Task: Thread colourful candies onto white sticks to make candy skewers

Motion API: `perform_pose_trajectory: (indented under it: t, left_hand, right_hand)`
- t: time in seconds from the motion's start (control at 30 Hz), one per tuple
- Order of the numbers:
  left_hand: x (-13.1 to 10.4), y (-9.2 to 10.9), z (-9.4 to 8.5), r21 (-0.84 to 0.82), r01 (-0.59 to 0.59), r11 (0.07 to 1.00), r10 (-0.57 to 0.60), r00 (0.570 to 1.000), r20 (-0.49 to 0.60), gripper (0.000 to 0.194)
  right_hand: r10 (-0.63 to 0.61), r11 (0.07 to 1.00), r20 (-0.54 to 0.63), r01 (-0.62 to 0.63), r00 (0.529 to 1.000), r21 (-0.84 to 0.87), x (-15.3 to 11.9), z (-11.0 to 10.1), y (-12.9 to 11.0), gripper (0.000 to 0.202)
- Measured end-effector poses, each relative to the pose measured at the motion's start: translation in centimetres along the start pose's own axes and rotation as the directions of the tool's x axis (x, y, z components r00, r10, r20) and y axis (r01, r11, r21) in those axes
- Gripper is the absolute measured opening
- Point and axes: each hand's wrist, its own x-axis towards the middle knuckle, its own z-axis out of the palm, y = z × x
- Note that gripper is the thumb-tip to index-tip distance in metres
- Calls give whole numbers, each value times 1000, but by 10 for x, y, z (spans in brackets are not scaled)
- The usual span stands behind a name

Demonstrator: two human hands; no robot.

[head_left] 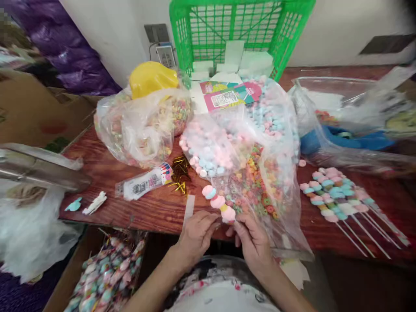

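Note:
A marshmallow skewer with pink and blue marshmallows and yellow and red rings between them leans up and left between my hands, over the table's front edge. My right hand is closed on its lower end, the thumb against the lowest pink marshmallow. My left hand is closed too, fingertips beside that same marshmallow; what they pinch is hidden. Close to my right hand lies a clear bag of colourful cereal rings. Behind it, another bag holds pink and blue marshmallows. A pale strip stands by my left hand.
Finished-looking marshmallow skewers lie at right, sticks toward me. A green crate stands at the back. On the left are a ring-filled bag, a printed packet and gold ties. Below, a box holds wrapped skewers.

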Motion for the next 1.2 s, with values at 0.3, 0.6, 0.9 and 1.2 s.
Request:
perform_pose_trajectory:
  t: [0.3,0.6,0.9,1.2]
  left_hand:
    - [2,9,4,35,79,996,-81,995,52,12]
    - [2,13,6,49,93,994,-96,993,65,12]
    - [9,9,-1,-48,221,974,-212,967,139,13]
    - [17,6,-5,-83,280,956,-260,946,195,12]
  right_hand:
    - [8,987,-6,-9,1000,-161,6,-11,-2,15]
    - [103,976,-109,-122,989,-180,12,-10,-2,21]
    - [-129,974,-325,59,937,-217,-12,-82,-12,11]
    - [-327,822,-16,276,945,-498,-39,-139,7,15]
